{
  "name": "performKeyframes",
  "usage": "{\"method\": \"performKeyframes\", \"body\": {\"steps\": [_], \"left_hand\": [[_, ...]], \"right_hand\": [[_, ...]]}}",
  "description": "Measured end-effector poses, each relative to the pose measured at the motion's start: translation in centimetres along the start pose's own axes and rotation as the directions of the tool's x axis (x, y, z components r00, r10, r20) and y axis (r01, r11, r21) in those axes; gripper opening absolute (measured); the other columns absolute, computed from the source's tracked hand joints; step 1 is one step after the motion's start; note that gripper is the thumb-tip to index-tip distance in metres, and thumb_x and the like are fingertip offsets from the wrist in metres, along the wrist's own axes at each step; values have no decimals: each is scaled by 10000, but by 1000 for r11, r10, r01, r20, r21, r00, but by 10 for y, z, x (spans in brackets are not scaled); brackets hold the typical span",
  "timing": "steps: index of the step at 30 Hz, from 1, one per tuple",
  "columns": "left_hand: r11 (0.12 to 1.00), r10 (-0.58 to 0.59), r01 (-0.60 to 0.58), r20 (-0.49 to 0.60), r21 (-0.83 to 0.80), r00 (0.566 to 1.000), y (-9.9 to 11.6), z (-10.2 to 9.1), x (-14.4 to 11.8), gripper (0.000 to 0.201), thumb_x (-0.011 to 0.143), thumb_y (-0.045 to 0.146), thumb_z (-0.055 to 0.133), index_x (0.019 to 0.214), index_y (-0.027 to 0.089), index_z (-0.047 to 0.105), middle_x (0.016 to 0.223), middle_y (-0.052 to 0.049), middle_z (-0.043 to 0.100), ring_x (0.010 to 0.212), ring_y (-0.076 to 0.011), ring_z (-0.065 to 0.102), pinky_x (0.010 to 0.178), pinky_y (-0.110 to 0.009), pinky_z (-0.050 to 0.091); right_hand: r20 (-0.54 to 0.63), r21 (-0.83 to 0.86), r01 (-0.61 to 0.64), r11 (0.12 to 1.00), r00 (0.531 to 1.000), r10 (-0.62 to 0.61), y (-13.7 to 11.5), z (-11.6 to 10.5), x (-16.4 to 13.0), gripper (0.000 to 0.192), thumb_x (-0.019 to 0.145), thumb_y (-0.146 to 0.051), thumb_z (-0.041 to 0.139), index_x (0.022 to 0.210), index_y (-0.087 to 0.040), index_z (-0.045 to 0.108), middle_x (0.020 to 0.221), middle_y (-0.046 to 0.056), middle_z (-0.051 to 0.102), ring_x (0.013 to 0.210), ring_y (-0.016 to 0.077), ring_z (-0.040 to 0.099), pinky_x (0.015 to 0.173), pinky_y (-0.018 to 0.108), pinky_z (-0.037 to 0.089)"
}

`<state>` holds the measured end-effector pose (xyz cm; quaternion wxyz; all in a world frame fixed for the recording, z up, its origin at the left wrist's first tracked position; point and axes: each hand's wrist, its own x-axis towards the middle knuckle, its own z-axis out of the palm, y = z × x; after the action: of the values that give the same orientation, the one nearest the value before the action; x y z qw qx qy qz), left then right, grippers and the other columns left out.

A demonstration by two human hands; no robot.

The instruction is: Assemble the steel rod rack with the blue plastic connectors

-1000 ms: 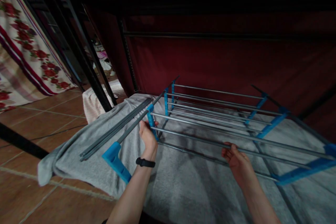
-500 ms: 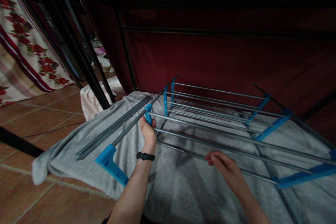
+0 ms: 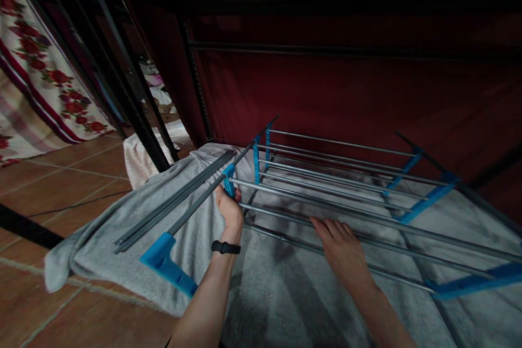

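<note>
A rack of grey metal tubes and blue plastic brackets rests on a grey blanket (image 3: pixel 269 293). My left hand (image 3: pixel 229 207), with a dark band on its wrist, is closed around a blue bracket (image 3: pixel 229 180) on the rack's left side. The fingers of my right hand (image 3: pixel 340 250) curl over a metal tube (image 3: pixel 281 216) near the front; its thumb is hidden. A blue corner piece (image 3: pixel 165 261) ends the left side pole, close to my left forearm. At the right, another blue bracket (image 3: pixel 477 281) carries the tube ends.
Several loose grey tubes (image 3: pixel 175 198) lie bundled on the blanket at the left. Black metal posts (image 3: pixel 142 119) stand beyond them, before a floral cloth (image 3: pixel 65 87). Dark red fabric (image 3: pixel 326 92) closes off the back, and a dark frame runs overhead. Tiled floor (image 3: pixel 101 315) shows at left.
My right hand has moved up from beside the lowest front tube onto the tube above it, its fingers now over that tube. My left hand keeps its hold; the rack's near left corner shifted slightly left and down.
</note>
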<state>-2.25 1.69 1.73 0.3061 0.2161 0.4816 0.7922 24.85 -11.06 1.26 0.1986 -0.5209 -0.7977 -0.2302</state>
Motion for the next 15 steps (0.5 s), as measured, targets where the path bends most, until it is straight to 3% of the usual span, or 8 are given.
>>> {"method": "performKeyframes", "body": {"steps": [6, 10, 15], "left_hand": [[990, -47, 53, 44, -134, 998, 1, -1, 2, 595, 845, 764, 488, 618, 216, 431, 512, 54, 416, 438, -76, 377, 428, -211, 289], [990, -74, 77, 29, -117, 997, 3, -1, 3, 599, 839, 774, 472, 611, 222, 419, 500, 56, 392, 434, -78, 360, 428, -222, 269], [992, -108, 106, -21, -65, 994, 4, -1, -1, 567, 820, 774, 515, 700, 220, 490, 602, 39, 478, 488, -92, 413, 448, -236, 277]], "right_hand": [[3, -39, 44, 998, 999, -44, 6, 0, -2, 491, 880, 27, 488, 1305, -189, 605, 987, 63, 677, 888, 215, 637, 852, 382, 489], [20, -52, 62, 997, 998, -61, 12, -2, -1, 498, 881, 17, 465, 1313, -191, 601, 983, 70, 675, 865, 218, 630, 823, 378, 489], [13, -39, 24, 999, 1000, -23, 24, -1, -4, 501, 903, -18, 458, 1344, -219, 584, 1027, 72, 695, 876, 222, 641, 809, 376, 492]]}}
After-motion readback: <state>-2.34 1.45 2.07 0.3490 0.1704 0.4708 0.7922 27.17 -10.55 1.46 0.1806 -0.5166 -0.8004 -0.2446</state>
